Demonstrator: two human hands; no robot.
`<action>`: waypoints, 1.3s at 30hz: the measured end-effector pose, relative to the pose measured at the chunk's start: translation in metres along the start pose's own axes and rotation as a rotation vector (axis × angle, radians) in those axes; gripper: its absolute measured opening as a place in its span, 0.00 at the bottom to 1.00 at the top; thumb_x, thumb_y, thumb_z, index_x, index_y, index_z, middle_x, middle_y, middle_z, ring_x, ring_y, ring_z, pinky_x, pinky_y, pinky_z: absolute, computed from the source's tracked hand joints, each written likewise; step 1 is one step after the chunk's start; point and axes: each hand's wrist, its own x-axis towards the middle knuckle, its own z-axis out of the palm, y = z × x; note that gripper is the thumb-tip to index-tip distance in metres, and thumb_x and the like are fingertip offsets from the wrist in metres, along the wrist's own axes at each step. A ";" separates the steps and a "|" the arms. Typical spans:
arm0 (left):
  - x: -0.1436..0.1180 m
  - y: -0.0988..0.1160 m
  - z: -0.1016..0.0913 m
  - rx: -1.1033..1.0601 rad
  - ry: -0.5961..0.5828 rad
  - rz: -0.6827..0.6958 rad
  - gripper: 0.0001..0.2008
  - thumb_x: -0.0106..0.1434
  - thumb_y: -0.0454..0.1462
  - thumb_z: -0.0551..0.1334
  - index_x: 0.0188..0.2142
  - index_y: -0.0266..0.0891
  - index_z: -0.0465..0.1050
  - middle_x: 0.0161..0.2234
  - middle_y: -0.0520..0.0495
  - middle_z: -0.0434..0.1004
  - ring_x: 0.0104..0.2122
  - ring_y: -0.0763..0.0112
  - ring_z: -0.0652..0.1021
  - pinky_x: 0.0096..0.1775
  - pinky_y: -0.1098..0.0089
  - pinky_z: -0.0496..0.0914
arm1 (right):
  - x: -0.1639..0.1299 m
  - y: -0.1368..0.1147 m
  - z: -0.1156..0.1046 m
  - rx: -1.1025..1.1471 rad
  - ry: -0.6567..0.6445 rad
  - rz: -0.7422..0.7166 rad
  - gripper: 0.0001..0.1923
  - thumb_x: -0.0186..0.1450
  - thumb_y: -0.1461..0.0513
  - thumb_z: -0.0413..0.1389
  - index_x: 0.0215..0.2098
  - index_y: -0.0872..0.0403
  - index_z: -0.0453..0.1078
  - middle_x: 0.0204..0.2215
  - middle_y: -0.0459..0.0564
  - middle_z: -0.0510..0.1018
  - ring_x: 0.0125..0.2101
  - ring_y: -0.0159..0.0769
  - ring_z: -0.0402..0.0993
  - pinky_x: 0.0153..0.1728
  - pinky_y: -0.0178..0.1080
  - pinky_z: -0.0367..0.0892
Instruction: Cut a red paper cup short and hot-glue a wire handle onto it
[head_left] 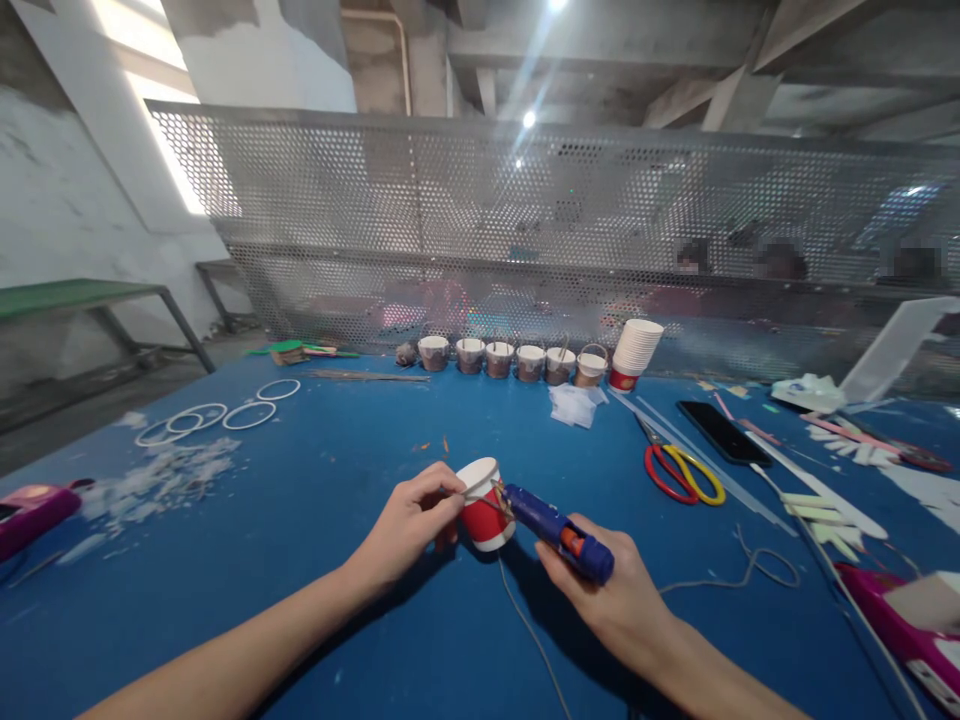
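My left hand (421, 515) grips a red and white paper cup (480, 512) by its left side, thumb and fingers closed near the rim. The cup tilts slightly over the blue table (352, 640). In my right hand (609, 575) is a blue hot glue gun (547, 520) with an orange part near its back end. Its nozzle meets the right side of the cup, beside a small brownish bit whose kind I cannot make out. A thin grey cord (534, 632) runs down from below the cup toward the table's front edge.
Several decorated cups (530, 363) line the back, beside a stack of paper cups (637, 350). Scissors (686, 474) and a phone (724, 432) lie right. White rings (250, 415) and scraps (169, 480) are left. A perforated metal screen (480, 220) stands behind.
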 end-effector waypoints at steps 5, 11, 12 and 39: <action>0.001 -0.003 0.000 -0.039 -0.001 -0.008 0.10 0.59 0.42 0.61 0.26 0.36 0.71 0.27 0.54 0.65 0.18 0.79 0.70 0.20 0.74 0.64 | -0.001 0.001 0.000 0.032 -0.031 0.046 0.15 0.66 0.57 0.52 0.23 0.52 0.60 0.16 0.39 0.64 0.17 0.26 0.55 0.20 0.31 0.57; 0.002 -0.006 -0.001 -0.095 -0.003 -0.023 0.09 0.59 0.39 0.60 0.26 0.36 0.70 0.27 0.54 0.65 0.17 0.80 0.69 0.19 0.75 0.63 | 0.003 -0.004 -0.004 0.100 -0.027 0.128 0.16 0.66 0.56 0.52 0.22 0.52 0.59 0.16 0.40 0.63 0.17 0.26 0.55 0.19 0.31 0.56; 0.002 -0.005 -0.001 -0.098 -0.003 -0.026 0.09 0.59 0.40 0.60 0.26 0.36 0.70 0.27 0.54 0.65 0.17 0.80 0.69 0.19 0.75 0.62 | 0.004 -0.005 -0.004 0.106 -0.026 0.138 0.16 0.65 0.56 0.52 0.22 0.52 0.59 0.16 0.40 0.62 0.18 0.26 0.55 0.18 0.31 0.56; 0.004 -0.007 -0.001 -0.106 -0.043 -0.004 0.09 0.58 0.38 0.62 0.24 0.36 0.72 0.28 0.53 0.66 0.17 0.80 0.70 0.19 0.75 0.63 | -0.005 -0.009 0.009 -0.025 -0.028 -0.056 0.13 0.65 0.60 0.52 0.22 0.52 0.60 0.16 0.40 0.65 0.15 0.26 0.56 0.20 0.31 0.56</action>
